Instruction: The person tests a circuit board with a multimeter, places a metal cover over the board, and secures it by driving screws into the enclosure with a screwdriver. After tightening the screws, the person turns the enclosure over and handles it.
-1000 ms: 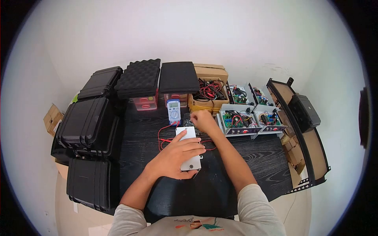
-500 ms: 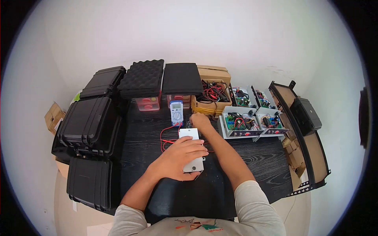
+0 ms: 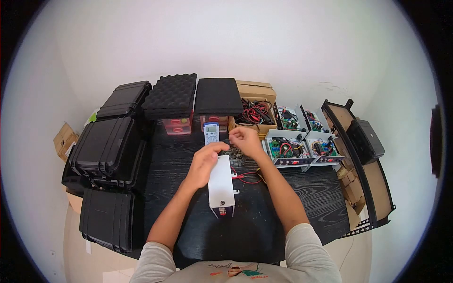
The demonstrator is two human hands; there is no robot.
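Note:
A white metal box (image 3: 220, 181) stands on the black table, a round screw near its front end and small tabs on its right side. My left hand (image 3: 204, 164) is closed at the far left corner of the box, its fingers curving past the far end. My right hand (image 3: 244, 140) is pinched above a heap of small metal parts (image 3: 238, 156); whatever its fingertips hold is too small to make out. Behind my left hand a blue and white multimeter (image 3: 212, 133) shows in part. Red leads (image 3: 247, 178) lie to the right of the box.
Black hard cases (image 3: 101, 146) are stacked at the left. Foam sheets (image 3: 218, 96) cover red-fronted drawers (image 3: 178, 126) at the back. A box of cables (image 3: 257, 113) stands behind my right hand. Open electronic units (image 3: 290, 148) and a black-framed rack (image 3: 356, 155) are on the right.
The white box has shifted left and nearer and turned slightly. My left hand has moved from its top to the far left corner. My right hand has risen slightly from the small parts.

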